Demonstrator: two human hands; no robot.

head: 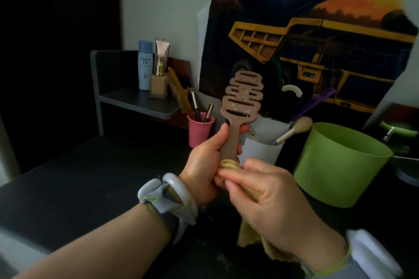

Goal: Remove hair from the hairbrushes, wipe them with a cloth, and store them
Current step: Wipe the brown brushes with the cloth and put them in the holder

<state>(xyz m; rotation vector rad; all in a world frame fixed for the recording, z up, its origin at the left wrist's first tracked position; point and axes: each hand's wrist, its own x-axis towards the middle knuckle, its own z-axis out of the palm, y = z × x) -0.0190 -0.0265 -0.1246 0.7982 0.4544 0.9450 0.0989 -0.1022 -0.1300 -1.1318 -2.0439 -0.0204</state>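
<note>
Above the dark desk point(68, 188), at centre frame, a brown vented hairbrush point(241, 99) stands upright with its slotted head uppermost and its flat back toward the camera. The left hand point(204, 165) grips the handle, fingers wrapped behind it and thumb laid up along the front edge; a pale bangle point(181, 195) and a grey strap sit on that wrist. The right hand point(267, 197) meets the handle's lower end from the right, its fingers curled round a yellowish cloth point(249, 238) that is bunched against the handle's base just under the left hand. The cloth's free end hangs below the right palm toward the desk.

Behind the brush, a pink cup point(199, 131) holds makeup brushes, and a white container point(260, 149) just to its right holds a larger powder brush point(294, 129). A green bucket point(340, 170) stands on the desk at right, well apart from the hands. At left rear, a small grey shelf point(136, 99) carries a blue bottle point(145, 68), a foundation bottle point(158, 79) and a tube, with a yellow comb point(179, 90) leaning beside them. A painting of a yellow truck point(317, 41) leans against the wall behind the cups.
</note>
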